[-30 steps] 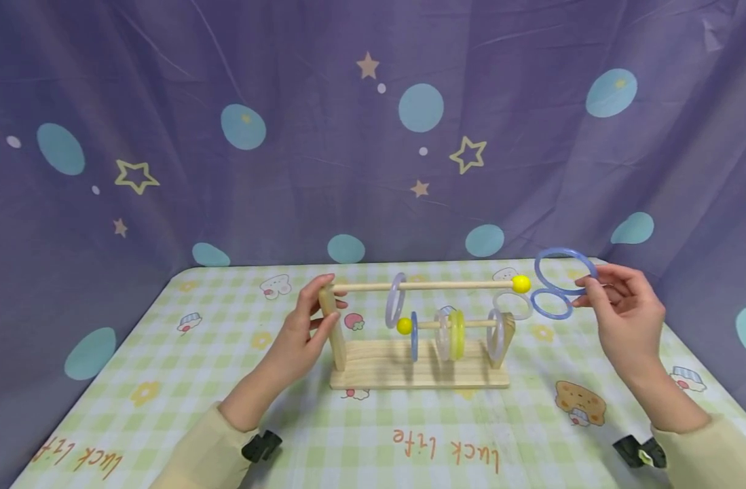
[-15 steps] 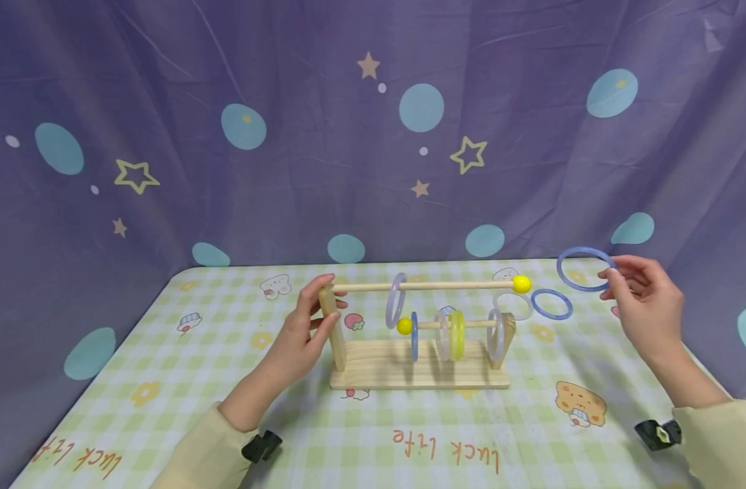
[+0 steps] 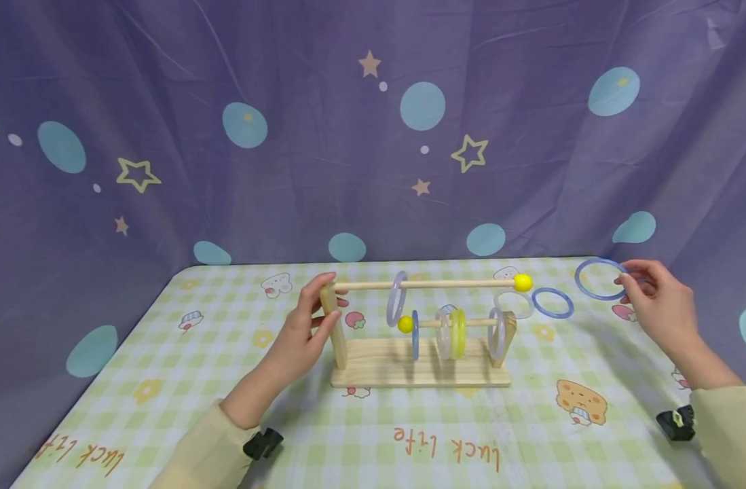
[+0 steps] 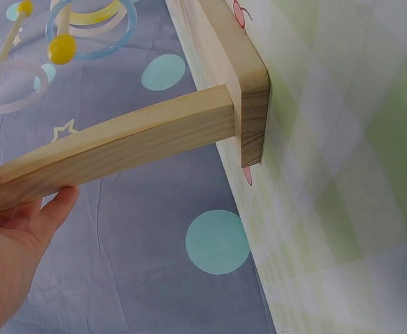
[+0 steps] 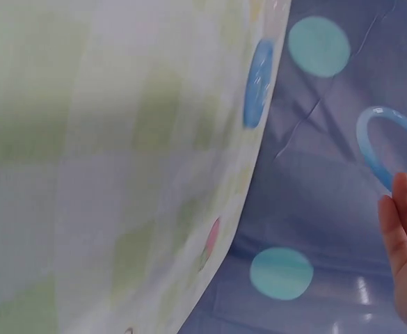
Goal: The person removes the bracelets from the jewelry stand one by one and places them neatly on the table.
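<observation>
A wooden stand [image 3: 418, 373] carries two rods of different heights with yellow ball ends. My left hand [image 3: 299, 322] grips the top of its left post [image 3: 338, 336], fingers behind and thumb in front. One lavender ring [image 3: 389, 309] hangs on the upper rod [image 3: 458, 283]. The lower rod holds a blue ring [image 3: 415, 339], a pale ring, yellow rings [image 3: 458, 336] and a lavender ring by the right post. My right hand [image 3: 662, 305] pinches a larger blue ring [image 5: 365, 139] above the table, right of the stand. In the right wrist view the ring is partly cut off.
On the cloth right of the stand lie a smaller blue ring [image 3: 534, 297] and a whitish ring [image 3: 515, 318] side by side. A green checked tablecloth [image 3: 226, 380] covers the table. Behind it hangs a purple curtain [image 3: 299, 204].
My right hand has carried the larger blue ring rightward, away from the upper rod's yellow ball, and slightly lower at the last. My left hand and the stand have stayed in place.
</observation>
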Demonstrator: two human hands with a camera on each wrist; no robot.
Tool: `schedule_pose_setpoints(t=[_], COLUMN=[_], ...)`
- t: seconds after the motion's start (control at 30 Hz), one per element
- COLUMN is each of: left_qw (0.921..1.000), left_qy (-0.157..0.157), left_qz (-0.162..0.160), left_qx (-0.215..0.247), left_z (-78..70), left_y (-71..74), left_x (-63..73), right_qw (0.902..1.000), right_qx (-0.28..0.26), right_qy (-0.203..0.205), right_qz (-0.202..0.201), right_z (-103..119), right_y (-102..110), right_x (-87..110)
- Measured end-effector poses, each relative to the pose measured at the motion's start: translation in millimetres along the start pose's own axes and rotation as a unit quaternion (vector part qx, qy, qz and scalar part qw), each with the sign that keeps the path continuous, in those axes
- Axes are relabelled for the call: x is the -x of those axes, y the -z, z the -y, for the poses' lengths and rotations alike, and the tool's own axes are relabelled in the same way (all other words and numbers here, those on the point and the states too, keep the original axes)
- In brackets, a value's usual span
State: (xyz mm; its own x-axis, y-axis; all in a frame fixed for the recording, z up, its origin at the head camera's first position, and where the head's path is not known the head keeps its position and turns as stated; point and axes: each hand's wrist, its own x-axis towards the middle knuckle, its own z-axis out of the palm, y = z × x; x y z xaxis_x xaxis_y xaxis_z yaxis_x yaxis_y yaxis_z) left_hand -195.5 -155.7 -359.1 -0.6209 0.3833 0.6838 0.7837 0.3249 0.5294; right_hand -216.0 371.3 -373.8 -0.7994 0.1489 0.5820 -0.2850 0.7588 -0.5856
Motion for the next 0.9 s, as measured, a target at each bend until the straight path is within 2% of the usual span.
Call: schedule_pose_setpoints(t=[0.2, 0.43, 0.57, 0.9], left_qw=[1.0, 1.0, 1.0, 1.0], left_qy=[0.006, -0.001, 0.0, 0.005], left_qz=[0.003, 0.002, 0.002, 0.0], left_qx=[-0.001, 0.001, -0.002, -0.003], left_z=[-0.7, 0.0, -0.7, -0.8], left_y=[0.1, -0.3, 0.7, 0.5], left_x=[-1.0, -0.9, -1.2, -1.0], right_qw=[0.9965, 0.9865, 0.9813, 0.9736], right_qx=[0.051, 0.093, 0.102, 0.102], right_qy=[-0.011, -0.008, -0.013, -0.028], right_qz=[0.066, 0.134, 0.163, 0.202], right_z=[-16, -36, -43, -59], right_y=[6, 5, 4, 1], right_x=[-5.7, -11.1, -13.2, -17.9])
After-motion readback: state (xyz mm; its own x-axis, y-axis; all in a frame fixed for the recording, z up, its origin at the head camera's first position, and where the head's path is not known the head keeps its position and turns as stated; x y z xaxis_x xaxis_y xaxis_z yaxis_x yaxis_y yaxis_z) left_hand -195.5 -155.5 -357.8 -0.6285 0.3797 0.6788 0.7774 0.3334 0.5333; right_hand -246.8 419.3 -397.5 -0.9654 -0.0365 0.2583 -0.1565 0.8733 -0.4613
